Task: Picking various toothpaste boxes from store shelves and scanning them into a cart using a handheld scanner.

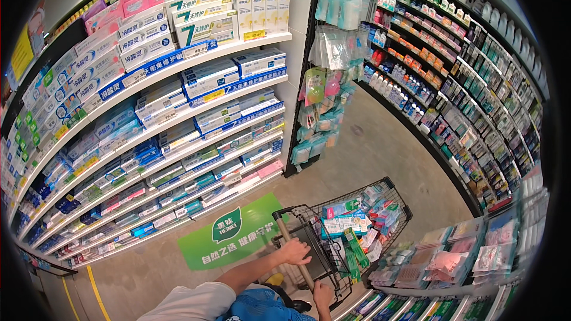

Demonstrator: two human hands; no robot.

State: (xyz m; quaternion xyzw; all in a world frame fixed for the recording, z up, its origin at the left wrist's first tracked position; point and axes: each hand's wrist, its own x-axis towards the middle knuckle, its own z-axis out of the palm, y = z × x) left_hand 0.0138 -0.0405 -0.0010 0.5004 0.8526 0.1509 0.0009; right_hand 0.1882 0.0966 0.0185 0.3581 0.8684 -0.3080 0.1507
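A shopping cart (pixel 389 185) of dark wire stands in front of me. Its brown handle (pixel 284 229) runs slantwise across my front. My left hand (pixel 295 252) lies over the middle of the handle, fingers curled loosely across it. Lower down, my right hand (pixel 323 295) is wrapped round the handle's near end. Inside the basket is a pile of packaged goods: a green long box (pixel 355 248), a light blue and white box (pixel 346 223) and several small colourful packs (pixel 383 217). The lower part of the pile is hidden.
On the left, tall curved white shelves (pixel 238 44) carry rows of boxed goods. Hanging packs (pixel 339 3) cover the shelf end. Dark shelving (pixel 440 59) with bottles lines the right. Close to the cart's right side are racks of bagged items (pixel 446 264). A green floor sticker (pixel 196 244) lies left.
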